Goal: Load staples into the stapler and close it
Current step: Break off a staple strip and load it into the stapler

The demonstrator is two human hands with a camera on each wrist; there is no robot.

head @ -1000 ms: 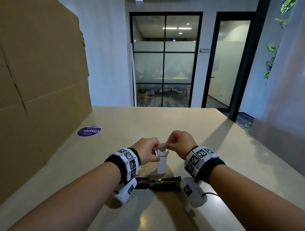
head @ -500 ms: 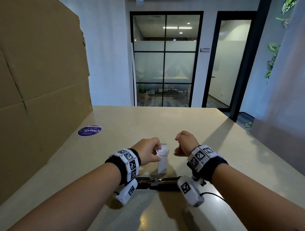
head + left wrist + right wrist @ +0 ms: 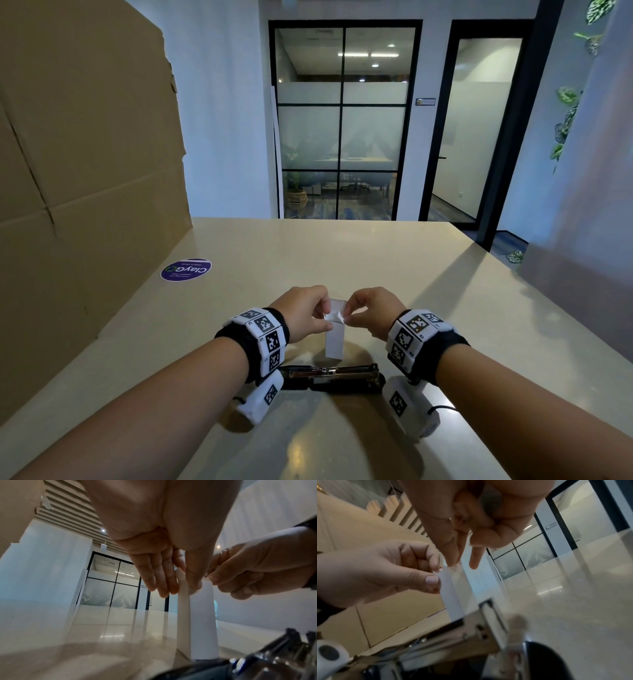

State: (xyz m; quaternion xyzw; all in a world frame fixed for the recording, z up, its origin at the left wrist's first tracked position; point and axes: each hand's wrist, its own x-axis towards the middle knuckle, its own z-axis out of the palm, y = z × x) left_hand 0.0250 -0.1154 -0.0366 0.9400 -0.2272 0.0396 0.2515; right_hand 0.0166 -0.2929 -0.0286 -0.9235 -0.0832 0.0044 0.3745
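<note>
- The left hand (image 3: 305, 317) pinches the top of a small white box (image 3: 334, 344). Its thumb is on the near side and its fingers (image 3: 161, 577) lie flat against the far side.
- The right hand (image 3: 371, 313) is at the top of the same box. Its thumb and first finger pinch at the open top edge, and its other fingers are curled in. What this grip has between its fingertips is too small to make out.
- The white box stands upright on the surface (image 3: 342, 260), between the two hands. Its top flap (image 3: 336, 305) is open and sticks up.
- The stapler (image 3: 330, 375) lies on the surface just in front of the box, close to the person. It is black and lies sideways. It is open, and the shiny metal track on its top shows. Neither hand touches it.
- Both wrists wear black bands with white squares of black marks. A small white camera hangs under each wrist.
- A round purple sticker (image 3: 186, 269) lies on the surface to the left, well apart from the hands.
- A big brown cardboard sheet (image 3: 82, 164) stands along the left side of the surface.
- Past the surface is a glass wall with black frames (image 3: 342, 120), and a glass door beside it on the right.
</note>
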